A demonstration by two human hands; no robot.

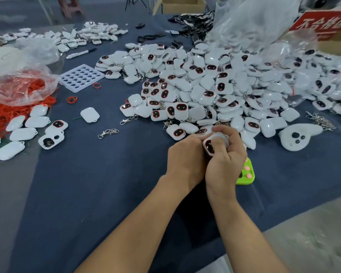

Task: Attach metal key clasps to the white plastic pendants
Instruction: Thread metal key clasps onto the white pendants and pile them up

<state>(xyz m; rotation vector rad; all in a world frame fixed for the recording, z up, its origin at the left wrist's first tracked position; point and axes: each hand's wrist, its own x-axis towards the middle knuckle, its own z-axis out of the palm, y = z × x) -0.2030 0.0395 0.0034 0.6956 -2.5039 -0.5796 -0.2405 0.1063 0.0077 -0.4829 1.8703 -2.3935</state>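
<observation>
Left grip [185,154] and right grip [226,160] together hold one white pendant [212,143] beside the pendant heap [215,85].

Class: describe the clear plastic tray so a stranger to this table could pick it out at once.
Find the bag of red bands at the left edge. Just right of it, on the blue cloth, lies the tray. It alone is flat, square and gridded with rows of small pockets.

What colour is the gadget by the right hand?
The gadget is lime green with pink round spots, partly hidden by the right hand; head view.
</observation>
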